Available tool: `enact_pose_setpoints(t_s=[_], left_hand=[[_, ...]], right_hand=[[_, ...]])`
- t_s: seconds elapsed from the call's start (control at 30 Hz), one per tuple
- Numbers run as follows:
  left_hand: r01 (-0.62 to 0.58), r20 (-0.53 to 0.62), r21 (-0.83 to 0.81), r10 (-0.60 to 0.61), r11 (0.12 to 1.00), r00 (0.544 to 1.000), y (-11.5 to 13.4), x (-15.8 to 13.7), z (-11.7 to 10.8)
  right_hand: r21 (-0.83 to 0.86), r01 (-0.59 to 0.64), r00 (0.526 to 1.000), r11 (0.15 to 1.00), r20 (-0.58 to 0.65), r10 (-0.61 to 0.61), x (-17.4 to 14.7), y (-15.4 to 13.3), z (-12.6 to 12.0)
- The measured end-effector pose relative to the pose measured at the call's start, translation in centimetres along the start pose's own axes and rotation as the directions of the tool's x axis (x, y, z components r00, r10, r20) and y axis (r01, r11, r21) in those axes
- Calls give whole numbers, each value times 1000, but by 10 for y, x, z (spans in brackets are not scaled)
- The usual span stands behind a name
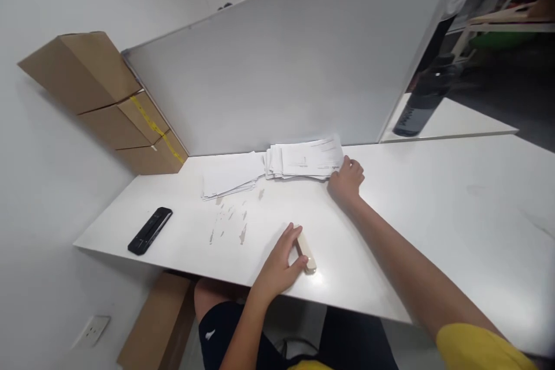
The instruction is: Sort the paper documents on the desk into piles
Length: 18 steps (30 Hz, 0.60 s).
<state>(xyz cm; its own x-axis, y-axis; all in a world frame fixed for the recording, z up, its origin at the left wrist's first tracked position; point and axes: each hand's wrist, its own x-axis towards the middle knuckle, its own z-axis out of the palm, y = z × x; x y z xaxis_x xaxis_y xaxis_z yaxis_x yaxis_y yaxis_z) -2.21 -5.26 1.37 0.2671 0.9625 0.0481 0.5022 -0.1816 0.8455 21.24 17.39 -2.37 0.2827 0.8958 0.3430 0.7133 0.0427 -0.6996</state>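
On the white desk near its front edge, my left hand (pixel 281 263) grips a cream oblong object (pixel 307 253), shaped like a stapler, with fingers at its far end and thumb at its near end. Farther off, my right hand (pixel 347 178) has its fingers curled at the right end of a stack of printed papers (pixel 307 157). The thumb and fingers close on that corner; how many sheets are between them is hidden. A second pile of white papers (pixel 229 174) lies just left of the stack, its sheets slightly fanned.
A black flat case (pixel 150 231) lies at the desk's left. Cardboard boxes (pixel 99 78) are stacked against the wall, and another box (pixel 154 324) stands below. A white partition (pixel 277 69) borders the back. A dark bottle (pixel 422 98) stands beyond it at the right.
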Motion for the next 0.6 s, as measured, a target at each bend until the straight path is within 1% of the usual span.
enact_pose_setpoints(t_s=[0.07,0.1,0.17,0.2,0.23,0.27,0.3,0.33,0.4,0.47,0.5,0.53,0.6], left_hand=[[-25,-156,34,30,999,987,-10,1,-13],[-37,-252,78,56,996,966,-18,5,-23],[-31,-416,207,117,978,902,-37,21,-50],[-8,-468,290,149,957,871,-47,33,-67],[25,-488,382,178,924,855,-56,47,-85],[60,-478,477,201,877,855,-65,61,-104],[96,-452,565,210,819,867,-73,76,-122],[138,-430,640,204,755,880,-82,90,-139],[251,-429,721,132,646,894,-98,111,-164],[339,-446,729,37,595,894,-113,122,-177],[359,-453,722,12,591,891,-119,124,-180],[360,-456,716,10,598,890,-125,124,-181],[320,-461,703,66,635,885,-131,123,-180]], right_hand=[[14,-26,999,1000,-25,26,-3,1,5],[11,-31,999,999,-12,31,-3,1,7],[-15,-8,998,1000,56,9,-1,-1,10],[-39,11,996,999,92,-7,1,-2,11],[-71,34,992,997,126,-25,2,-2,13],[-106,59,987,993,153,-42,3,-3,14],[-144,83,983,986,172,-57,4,-3,15],[-180,105,980,978,185,-71,4,-2,15],[-243,151,974,958,202,-103,4,-2,17],[-278,198,967,940,212,-141,4,0,18],[-287,219,963,933,218,-159,4,0,19],[-292,235,960,927,221,-173,4,1,20],[-295,253,957,921,219,-192,6,2,22]])
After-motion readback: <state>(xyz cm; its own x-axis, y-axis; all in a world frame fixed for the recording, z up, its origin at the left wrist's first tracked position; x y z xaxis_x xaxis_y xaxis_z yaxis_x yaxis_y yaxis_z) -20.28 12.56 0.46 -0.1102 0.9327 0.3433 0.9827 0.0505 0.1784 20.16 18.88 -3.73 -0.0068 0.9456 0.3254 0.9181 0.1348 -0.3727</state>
